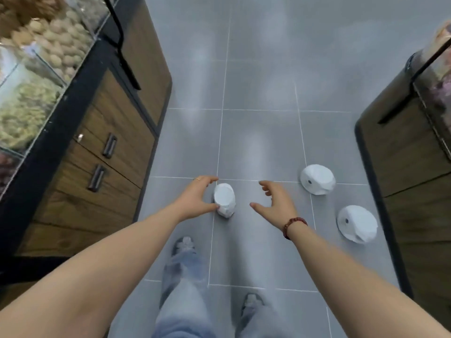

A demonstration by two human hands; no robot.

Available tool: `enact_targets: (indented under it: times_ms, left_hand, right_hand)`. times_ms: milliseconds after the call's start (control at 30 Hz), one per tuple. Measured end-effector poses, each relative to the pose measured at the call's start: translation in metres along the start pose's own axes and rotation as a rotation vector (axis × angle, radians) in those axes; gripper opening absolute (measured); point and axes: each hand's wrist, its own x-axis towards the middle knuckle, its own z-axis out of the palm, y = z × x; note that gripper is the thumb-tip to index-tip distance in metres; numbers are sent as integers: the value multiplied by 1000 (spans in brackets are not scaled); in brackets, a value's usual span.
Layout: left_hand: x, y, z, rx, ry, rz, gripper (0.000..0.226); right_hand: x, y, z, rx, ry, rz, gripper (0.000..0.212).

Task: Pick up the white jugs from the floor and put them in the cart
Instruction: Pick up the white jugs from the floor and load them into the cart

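Note:
Three white jugs stand on the grey tiled floor. The nearest jug [225, 200] is in the middle, just ahead of my feet. My left hand [195, 197] is spread at its left side, thumb tip by its lower edge and fingers arched past its top; a firm hold does not show. My right hand [274, 203] hovers to the right of that jug with fingers spread, apart from it and holding nothing. Two more jugs sit to the right, one farther [317, 179] and one nearer [356, 223]. No cart is in view.
A wooden cabinet with drawers [102, 154] and glass bins of dried goods [36, 76] lines the left side. Another wooden display stand [402, 154] borders the right, close to the two right jugs. My legs and shoes [185, 250] are below the hands.

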Motion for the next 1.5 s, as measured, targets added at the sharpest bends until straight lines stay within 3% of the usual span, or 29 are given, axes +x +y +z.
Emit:
enact_targets:
  times_ms: [300, 500, 833, 1000, 1133, 1267, 1500]
  left_hand:
    - [195, -57, -53, 301, -391, 204, 77]
    - [283, -100, -25, 289, -505, 140, 81]
    - [397, -230, 119, 544, -661, 316, 106]
    - [432, -279, 190, 529, -648, 333, 119]
    - [453, -313, 221, 652, -758, 472, 128]
    - [472, -342, 232, 702, -696, 692, 128]
    - [501, -360, 251, 607, -673, 952, 117]
  right_hand:
    - [93, 16, 116, 241, 195, 432, 62]
    - [124, 36, 179, 351, 253, 692, 64]
    - [184, 169, 306, 395, 230, 759, 87]
    - [203, 232, 368, 348, 216, 796, 112]
    - [227, 265, 406, 372, 215, 765, 126]
    - [251, 282, 436, 360, 203, 661, 136]
    - [268, 290, 465, 444, 420, 626, 131]
